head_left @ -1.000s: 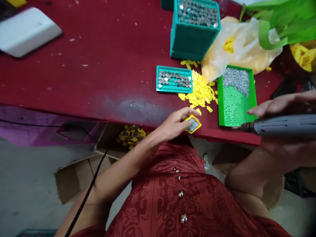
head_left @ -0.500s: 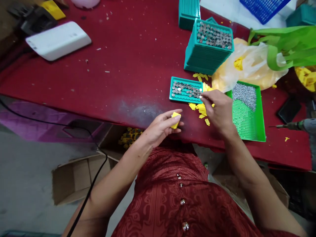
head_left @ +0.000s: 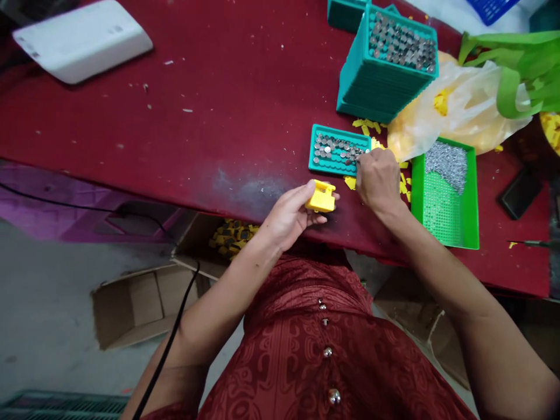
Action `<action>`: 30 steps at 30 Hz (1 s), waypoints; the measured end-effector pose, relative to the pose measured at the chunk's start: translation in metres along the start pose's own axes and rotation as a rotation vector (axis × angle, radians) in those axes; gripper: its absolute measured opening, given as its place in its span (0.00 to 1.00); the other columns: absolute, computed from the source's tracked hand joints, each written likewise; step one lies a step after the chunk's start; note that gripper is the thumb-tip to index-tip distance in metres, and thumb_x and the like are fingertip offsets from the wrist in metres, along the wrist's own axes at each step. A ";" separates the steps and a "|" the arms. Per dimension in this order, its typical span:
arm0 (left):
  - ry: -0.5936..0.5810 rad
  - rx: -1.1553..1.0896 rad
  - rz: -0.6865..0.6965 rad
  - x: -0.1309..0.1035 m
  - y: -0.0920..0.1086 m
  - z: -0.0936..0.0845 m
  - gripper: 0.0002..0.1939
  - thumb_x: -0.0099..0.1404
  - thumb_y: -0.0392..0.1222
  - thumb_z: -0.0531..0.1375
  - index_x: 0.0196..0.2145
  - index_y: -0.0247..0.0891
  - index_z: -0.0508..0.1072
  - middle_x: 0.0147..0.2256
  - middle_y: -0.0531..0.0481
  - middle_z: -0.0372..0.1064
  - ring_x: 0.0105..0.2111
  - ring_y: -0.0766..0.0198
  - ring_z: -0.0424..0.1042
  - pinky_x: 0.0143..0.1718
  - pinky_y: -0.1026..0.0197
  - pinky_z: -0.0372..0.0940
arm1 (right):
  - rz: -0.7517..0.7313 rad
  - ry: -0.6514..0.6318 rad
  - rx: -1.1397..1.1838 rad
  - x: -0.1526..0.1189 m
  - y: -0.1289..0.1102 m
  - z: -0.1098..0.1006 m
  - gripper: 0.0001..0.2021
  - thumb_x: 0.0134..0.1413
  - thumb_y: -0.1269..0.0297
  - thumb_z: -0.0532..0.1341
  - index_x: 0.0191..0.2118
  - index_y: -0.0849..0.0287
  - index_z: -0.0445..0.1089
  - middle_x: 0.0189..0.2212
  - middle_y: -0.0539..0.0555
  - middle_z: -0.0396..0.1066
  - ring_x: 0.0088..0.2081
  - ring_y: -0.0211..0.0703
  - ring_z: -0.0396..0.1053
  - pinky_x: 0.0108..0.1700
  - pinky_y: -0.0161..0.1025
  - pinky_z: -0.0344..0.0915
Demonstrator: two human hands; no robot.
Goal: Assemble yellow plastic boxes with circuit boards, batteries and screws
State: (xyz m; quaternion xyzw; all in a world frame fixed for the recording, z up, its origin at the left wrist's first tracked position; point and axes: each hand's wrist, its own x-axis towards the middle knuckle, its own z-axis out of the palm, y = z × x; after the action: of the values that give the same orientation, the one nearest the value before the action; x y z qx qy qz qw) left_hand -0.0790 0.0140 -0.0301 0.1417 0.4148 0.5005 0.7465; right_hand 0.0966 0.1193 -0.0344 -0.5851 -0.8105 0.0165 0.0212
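Left hand (head_left: 292,214) grips yellow housing (head_left: 321,198); right hand (head_left: 380,179), curled, at right end of teal tray (head_left: 333,166), can't tell if holding anything.

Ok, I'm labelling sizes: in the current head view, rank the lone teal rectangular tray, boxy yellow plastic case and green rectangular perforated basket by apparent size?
1. Green rectangular perforated basket
2. Lone teal rectangular tray
3. Boxy yellow plastic case

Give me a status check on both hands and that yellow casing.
Left hand holding yellow casing. Right hand at teal tray's right end, fingertip grip unclear. Loose yellow pieces around right hand.
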 end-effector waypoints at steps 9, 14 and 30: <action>0.031 0.027 0.050 0.002 -0.004 0.004 0.14 0.72 0.48 0.65 0.45 0.33 0.80 0.42 0.41 0.84 0.36 0.64 0.80 0.31 0.67 0.74 | 0.082 0.057 0.161 0.018 -0.011 0.010 0.19 0.62 0.78 0.46 0.48 0.74 0.73 0.46 0.76 0.73 0.52 0.62 0.69 0.56 0.59 0.65; 0.029 0.027 0.088 0.002 -0.007 0.005 0.12 0.72 0.46 0.64 0.44 0.33 0.81 0.42 0.42 0.83 0.38 0.63 0.80 0.32 0.66 0.76 | 0.124 0.148 0.353 0.021 0.010 0.015 0.09 0.66 0.69 0.55 0.40 0.62 0.73 0.37 0.64 0.73 0.47 0.55 0.71 0.58 0.55 0.66; 0.011 0.141 0.186 0.004 -0.014 0.003 0.15 0.63 0.49 0.73 0.45 0.39 0.83 0.45 0.46 0.81 0.43 0.62 0.78 0.42 0.64 0.75 | 0.021 -0.116 0.974 -0.040 -0.036 -0.034 0.05 0.52 0.71 0.64 0.29 0.62 0.77 0.27 0.49 0.75 0.28 0.33 0.65 0.35 0.35 0.59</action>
State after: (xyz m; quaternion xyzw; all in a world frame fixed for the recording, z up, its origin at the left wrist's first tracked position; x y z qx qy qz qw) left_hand -0.0673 0.0112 -0.0389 0.2291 0.4383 0.5381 0.6825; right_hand 0.0768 0.0700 0.0007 -0.5134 -0.7027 0.4263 0.2468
